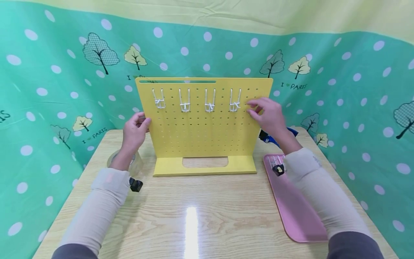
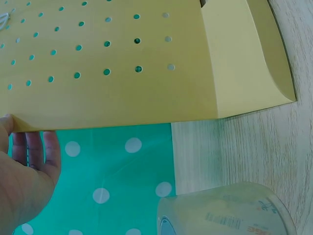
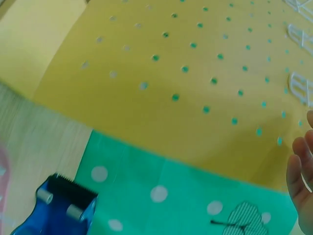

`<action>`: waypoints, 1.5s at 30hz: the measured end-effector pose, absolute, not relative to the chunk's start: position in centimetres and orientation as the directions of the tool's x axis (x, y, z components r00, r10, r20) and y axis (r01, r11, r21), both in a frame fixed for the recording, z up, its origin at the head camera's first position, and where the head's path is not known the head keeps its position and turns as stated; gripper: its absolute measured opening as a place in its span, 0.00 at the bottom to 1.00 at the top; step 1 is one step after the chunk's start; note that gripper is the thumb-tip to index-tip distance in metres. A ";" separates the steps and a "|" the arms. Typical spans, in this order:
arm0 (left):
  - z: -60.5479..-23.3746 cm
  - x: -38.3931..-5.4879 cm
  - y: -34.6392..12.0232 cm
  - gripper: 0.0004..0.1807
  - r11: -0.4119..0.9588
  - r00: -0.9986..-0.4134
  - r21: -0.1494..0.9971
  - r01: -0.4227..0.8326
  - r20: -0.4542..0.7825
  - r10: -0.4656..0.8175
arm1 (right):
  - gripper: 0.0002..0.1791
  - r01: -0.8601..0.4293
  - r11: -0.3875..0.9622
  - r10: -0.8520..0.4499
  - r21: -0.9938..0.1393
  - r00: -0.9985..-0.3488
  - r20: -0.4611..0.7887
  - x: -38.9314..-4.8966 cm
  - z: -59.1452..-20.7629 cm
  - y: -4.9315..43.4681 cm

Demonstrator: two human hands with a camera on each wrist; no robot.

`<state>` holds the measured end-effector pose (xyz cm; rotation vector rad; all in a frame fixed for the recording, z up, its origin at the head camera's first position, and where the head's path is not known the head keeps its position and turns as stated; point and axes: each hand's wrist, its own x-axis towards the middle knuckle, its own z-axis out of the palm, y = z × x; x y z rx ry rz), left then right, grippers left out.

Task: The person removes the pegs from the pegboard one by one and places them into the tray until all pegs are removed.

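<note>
A yellow pegboard (image 1: 200, 126) stands upright on its folded base. Several white wire hooks (image 1: 235, 105) hang in a row across its upper part. My left hand (image 1: 134, 132) grips the board's left edge, thumb on the front face and fingers behind, as the left wrist view also shows (image 2: 27, 181). Close to the board's upper right side is my right hand (image 1: 270, 114), its fingers loosely bent beside the rightmost hook. Nothing shows between those fingers in the right wrist view, where the hand (image 3: 304, 183) is partly cut off.
Behind my left forearm is a wide roll of clear tape (image 2: 230, 215). A blue tape dispenser (image 3: 63, 205) lies right of the board. A pink tray (image 1: 304, 219) with white wire hooks (image 1: 274, 160) at its far end lies under my right forearm. A green dotted curtain (image 1: 32, 108) surrounds the table.
</note>
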<state>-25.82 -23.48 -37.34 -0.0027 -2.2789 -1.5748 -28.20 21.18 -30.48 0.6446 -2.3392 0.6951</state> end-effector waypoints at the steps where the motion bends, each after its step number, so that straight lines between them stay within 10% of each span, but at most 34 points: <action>1: -37.3 -25.8 -23.5 0.21 0.374 -0.932 0.904 0.207 0.298 -0.206 | 0.12 -0.593 0.744 -0.279 -0.310 -0.696 0.661 -28.3 -30.4 20.7; 45: -37.3 -25.7 -23.7 0.21 0.387 -0.934 0.898 0.208 0.299 -0.194 | 0.08 -0.600 0.762 -0.252 -0.244 -0.622 0.741 -28.4 -29.4 17.1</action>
